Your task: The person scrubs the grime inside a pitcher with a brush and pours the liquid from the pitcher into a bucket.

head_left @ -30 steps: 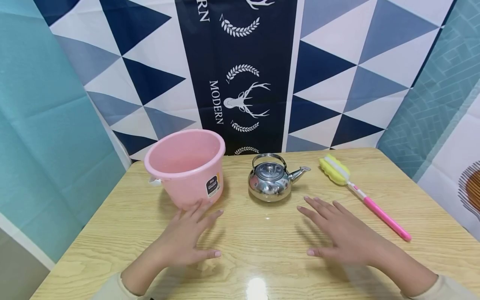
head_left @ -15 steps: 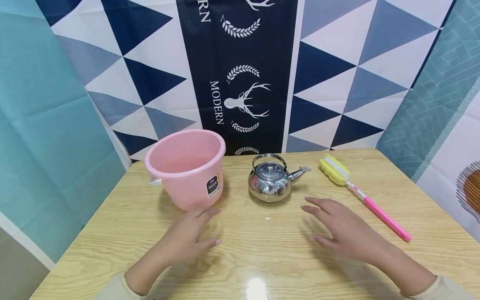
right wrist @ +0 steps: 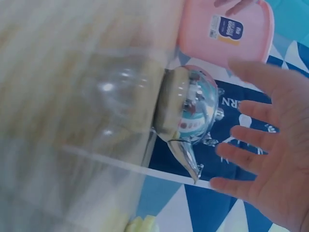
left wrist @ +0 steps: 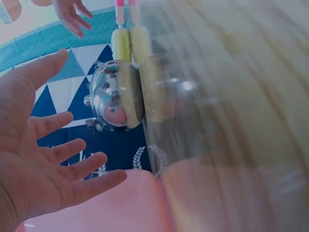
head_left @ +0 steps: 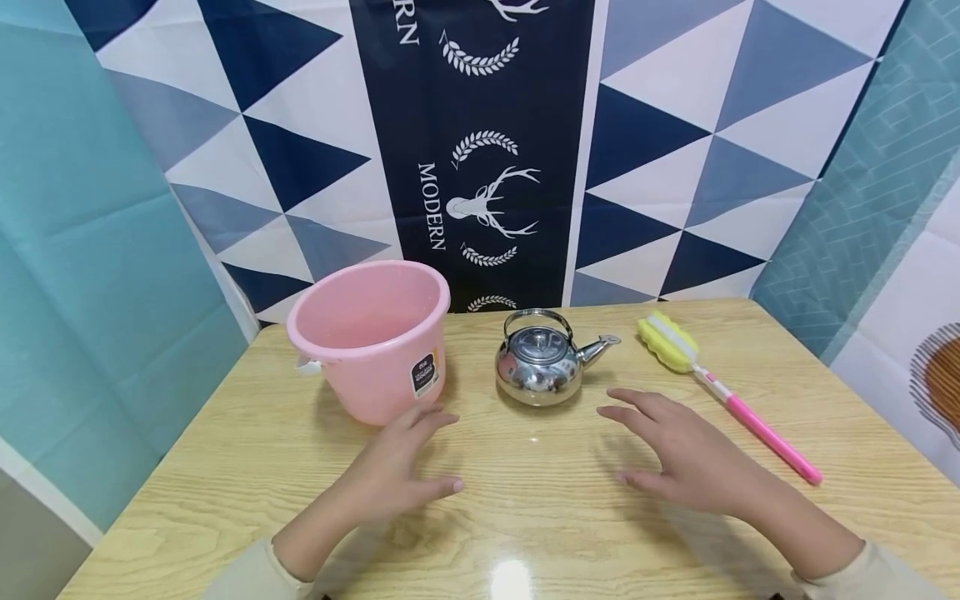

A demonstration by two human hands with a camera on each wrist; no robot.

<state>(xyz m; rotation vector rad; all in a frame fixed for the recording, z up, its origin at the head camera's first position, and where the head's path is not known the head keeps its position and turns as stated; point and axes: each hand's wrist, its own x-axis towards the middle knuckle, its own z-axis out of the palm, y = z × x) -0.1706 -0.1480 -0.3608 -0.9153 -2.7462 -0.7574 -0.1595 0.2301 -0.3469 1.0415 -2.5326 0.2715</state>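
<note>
Between and beyond the two hands a shiny metal kettle (head_left: 538, 371) stands upright, its spout to the right and its handle raised. My left hand (head_left: 393, 471) hovers over the table in front of the pink bucket (head_left: 375, 367), thumb and fingers spread, holding nothing. On the other side my right hand (head_left: 686, 454) hovers, fingers apart and bare of any object, nearest the kettle and the brush. In the left wrist view the left palm (left wrist: 38, 164) faces the kettle (left wrist: 116, 96). The right wrist view has the right hand (right wrist: 280, 145) beside the kettle (right wrist: 193, 106).
A long-handled sponge brush (head_left: 765, 433) with a yellow head lies at the right of the wooden table (head_left: 525, 517). The bucket stands at the back left. Behind the table hangs a patterned cloth (head_left: 480, 150) with triangles and a deer head.
Both hands have relaxed slightly, their fingers less stretched than a second ago. The left hand has shifted a little right. Bucket, kettle and brush stay in place.
</note>
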